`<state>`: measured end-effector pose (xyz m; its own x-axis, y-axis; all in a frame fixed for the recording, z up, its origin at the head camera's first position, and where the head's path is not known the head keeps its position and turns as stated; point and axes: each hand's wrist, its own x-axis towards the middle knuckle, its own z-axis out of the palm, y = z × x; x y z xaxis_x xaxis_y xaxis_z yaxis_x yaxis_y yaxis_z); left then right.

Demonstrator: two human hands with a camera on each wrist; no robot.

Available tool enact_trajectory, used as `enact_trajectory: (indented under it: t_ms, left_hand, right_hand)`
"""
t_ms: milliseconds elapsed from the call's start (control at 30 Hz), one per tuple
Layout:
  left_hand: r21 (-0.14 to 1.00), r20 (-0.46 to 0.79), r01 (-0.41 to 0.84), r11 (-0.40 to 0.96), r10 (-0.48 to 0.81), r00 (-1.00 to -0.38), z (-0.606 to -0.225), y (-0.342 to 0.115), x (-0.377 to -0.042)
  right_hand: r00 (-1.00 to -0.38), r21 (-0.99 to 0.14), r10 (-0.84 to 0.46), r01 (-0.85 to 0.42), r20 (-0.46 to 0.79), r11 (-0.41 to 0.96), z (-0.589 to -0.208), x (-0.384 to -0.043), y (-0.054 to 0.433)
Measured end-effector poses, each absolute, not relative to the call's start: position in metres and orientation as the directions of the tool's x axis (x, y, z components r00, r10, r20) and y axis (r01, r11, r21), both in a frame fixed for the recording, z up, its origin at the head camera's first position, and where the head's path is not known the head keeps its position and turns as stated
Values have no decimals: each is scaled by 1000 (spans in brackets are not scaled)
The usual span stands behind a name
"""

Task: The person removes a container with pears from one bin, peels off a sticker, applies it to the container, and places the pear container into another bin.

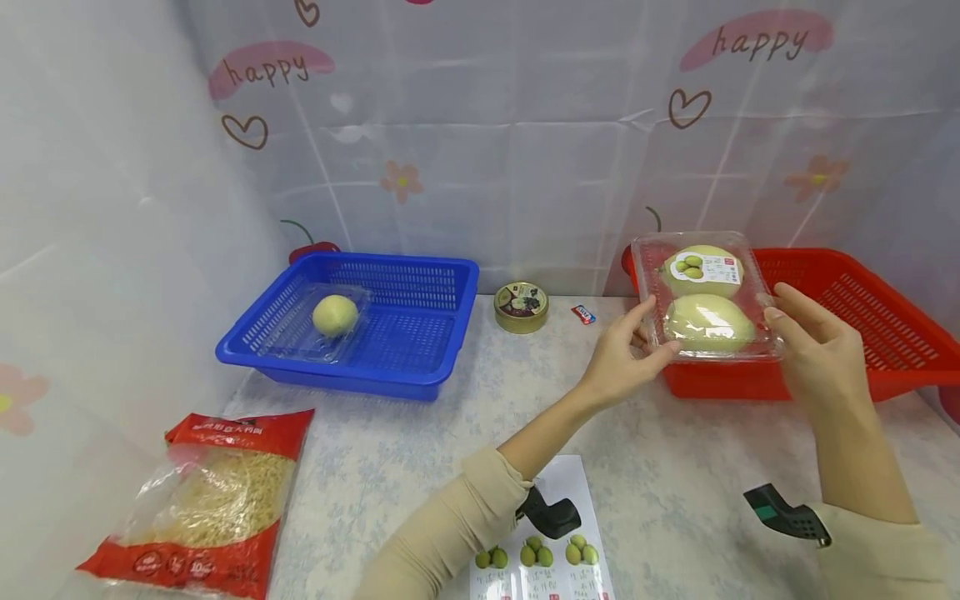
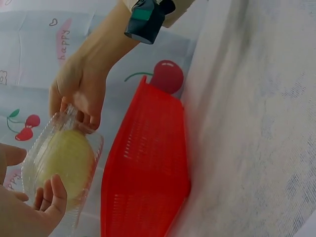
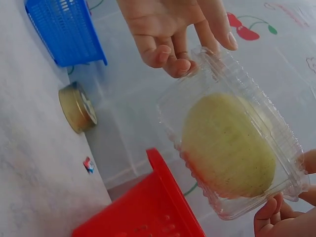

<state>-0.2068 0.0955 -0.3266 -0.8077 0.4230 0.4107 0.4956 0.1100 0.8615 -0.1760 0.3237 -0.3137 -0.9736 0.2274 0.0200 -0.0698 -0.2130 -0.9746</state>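
Observation:
A clear plastic clamshell box (image 1: 651, 265) with two pale green-yellow melons (image 1: 708, 323) inside is held up in front of the red basket. A label (image 1: 707, 267) with fruit pictures sits on its lid. My left hand (image 1: 626, 354) grips the box's left edge, thumb on top and fingers beneath. On the opposite edge, my right hand (image 1: 821, 342) holds the box between thumb and fingers. In the right wrist view one melon (image 3: 229, 145) shows through the box's side, and both hands hold its ends. The box is clear of the basket's rim in the left wrist view.
The red basket (image 1: 892, 371) stands back right. A blue basket (image 1: 390, 383) at back left holds another clear box with a pale fruit (image 1: 335, 316). Between them lie a round tin (image 1: 521, 307) and a small wrapper (image 1: 582, 314). A pasta bag (image 1: 217, 500) and a label sheet (image 1: 564, 492) lie nearer.

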Motion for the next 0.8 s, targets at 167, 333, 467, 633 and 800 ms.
enact_trajectory:
  t_ms: [167,333,467,633,800]
  left_hand:
    - [885,364,451,117,430,-826,-329,110,-211]
    - [891,349,433,133,409,-843,-331,124,-217]
    - [900,324,410,148,403,-856,-330,134,-220]
    - [919,229,330,214,392,-891,-328,147,-220]
    - [941,123,223,254,358,-926,-323,159,-221]
  right_hand:
    - [-973,-938,230,-61,-20,-342,-315,-180,334]
    - [-975,-908,216,-42,-54,-416,-318,-186,348]
    - [-975,-893,217,-48,-56,-448,-320,-190,357]
    - [-969,-885,235,-46,-72,-464,-322,-192,365]
    - [-962,-898,265,-61,-64,-437,-325,-196,373]
